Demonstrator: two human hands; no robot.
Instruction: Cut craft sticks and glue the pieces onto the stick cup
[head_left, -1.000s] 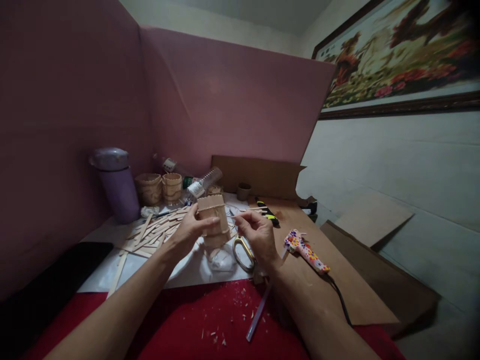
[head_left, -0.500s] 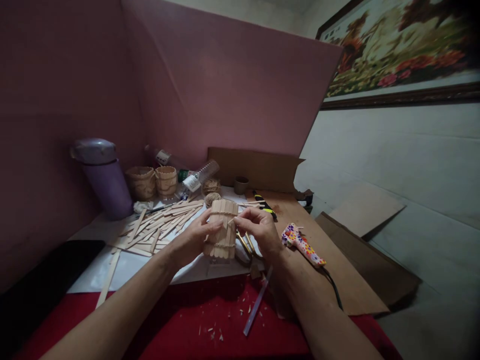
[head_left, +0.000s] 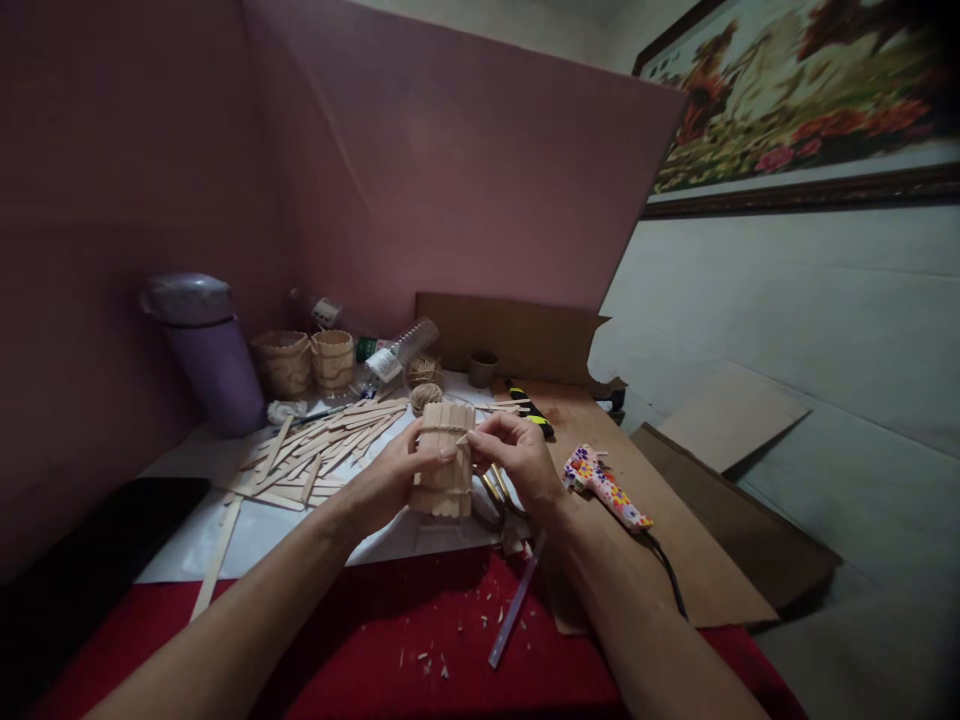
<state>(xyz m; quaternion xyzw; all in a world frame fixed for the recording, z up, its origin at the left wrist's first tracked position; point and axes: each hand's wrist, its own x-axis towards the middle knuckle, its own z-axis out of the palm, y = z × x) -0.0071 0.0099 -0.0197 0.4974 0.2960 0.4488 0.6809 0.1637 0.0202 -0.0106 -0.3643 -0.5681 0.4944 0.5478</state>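
The left hand (head_left: 386, 480) had its grip closed around the stick-built cup (head_left: 445, 460), steadying it upright above the table (head_left: 247, 525), so the right hand (head_left: 517, 462) could pinch thin twine (head_left: 444, 429) against its upper band.

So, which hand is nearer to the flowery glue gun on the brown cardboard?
Right. The right hand is just left of the glue gun, close but not touching. The left hand is farther away, beyond the stick cup which both hands hold.
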